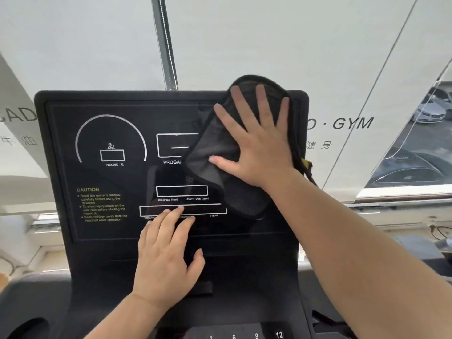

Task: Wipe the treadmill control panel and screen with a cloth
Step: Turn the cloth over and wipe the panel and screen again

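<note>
Cloth point(220, 152) flat on screen point(117, 133), right hand point(256, 148) pressing

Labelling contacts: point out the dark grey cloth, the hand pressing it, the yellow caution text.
Dark grey cloth point(210, 152): head view, lower-left fold.
Right hand point(256, 148): head view, back of hand.
Yellow caution text point(101, 204): head view, text middle.

Cloth point(215, 152) on screen point(117, 177) upper right, under right hand point(256, 148). Left hand point(163, 255) flat on screen btm centre. Number keys point(256, 335) below, nearest the person.
</note>
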